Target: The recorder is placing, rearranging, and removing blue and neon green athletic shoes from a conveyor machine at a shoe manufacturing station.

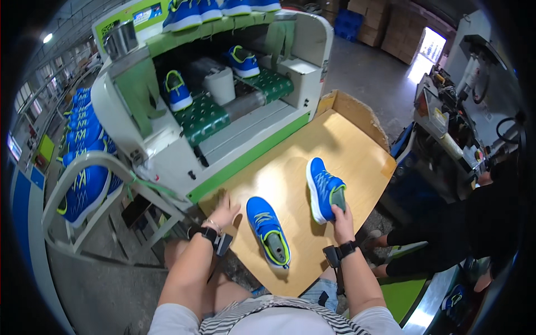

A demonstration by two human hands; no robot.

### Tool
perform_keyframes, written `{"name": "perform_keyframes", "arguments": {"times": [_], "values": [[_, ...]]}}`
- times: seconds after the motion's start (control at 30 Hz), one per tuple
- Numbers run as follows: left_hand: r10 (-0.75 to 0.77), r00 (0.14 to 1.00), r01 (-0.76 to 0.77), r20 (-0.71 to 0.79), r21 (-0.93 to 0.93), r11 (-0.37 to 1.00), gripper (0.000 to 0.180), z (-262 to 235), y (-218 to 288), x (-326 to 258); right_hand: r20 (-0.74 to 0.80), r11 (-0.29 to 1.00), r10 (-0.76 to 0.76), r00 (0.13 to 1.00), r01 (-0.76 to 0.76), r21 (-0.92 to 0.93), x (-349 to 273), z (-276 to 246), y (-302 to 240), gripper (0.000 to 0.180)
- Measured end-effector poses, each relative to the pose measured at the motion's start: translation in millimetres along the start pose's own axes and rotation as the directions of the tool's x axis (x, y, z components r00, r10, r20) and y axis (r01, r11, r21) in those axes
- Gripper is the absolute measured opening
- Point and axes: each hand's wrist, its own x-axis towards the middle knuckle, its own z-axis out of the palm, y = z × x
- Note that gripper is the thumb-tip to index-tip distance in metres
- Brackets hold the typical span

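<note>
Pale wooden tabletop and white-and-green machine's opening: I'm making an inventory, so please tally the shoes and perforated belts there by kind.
Blue lime-collared shoes at the pale wooden tabletop: 2
Blue shoes in the machine: 2
Green perforated belts: 2
Total: 6

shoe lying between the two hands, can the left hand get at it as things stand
Likely yes: the left hand looks empty and is close beside the shoe, with only table showing between them.
</note>
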Motion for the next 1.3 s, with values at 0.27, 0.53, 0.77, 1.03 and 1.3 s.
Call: {"name": "perform_keyframes", "arguments": {"times": [0.27, 0.53, 0.77, 1.03, 1.3], "values": [[0.209, 0.91, -0.373, -0.357, -0.488, 0.789, 0.075, -28.2, 132.8, -72.0, 0.271, 0.918, 0.014, 0.962, -0.12, 0.377, -79.0, 48.1, -47.7, 0.055], [0.506, 0.85, 0.168, 0.148, -0.986, 0.006, 0.092, -16.0, 168.1, -105.3, 0.578, 0.944, -0.279, 0.767, 0.329, 0.019, -126.0, 94.1, -44.3, 0.126], [0.611, 0.79, 0.085, 0.045, -0.996, -0.037, 0.112, -39.6, 117.5, -86.9, 0.705, 0.738, -0.086, 0.703, 0.521, -0.429, -140.6, 96.6, -17.0, 0.096], [0.455, 0.889, -0.047, -0.05, -0.999, -0.018, 0.112, -51.2, 81.5, -30.0, 0.681, 0.73, -0.139, 0.719, 0.54, -0.42, -145.8, 91.8, 7.1, 0.089], [0.457, 0.885, -0.134, -0.089, -0.989, 0.066, 0.097, -84.8, 107.2, -67.7, 0.68, 0.729, -0.125, 0.723, 0.532, -0.431, -148.6, 90.3, 1.0, 0.092]]}}
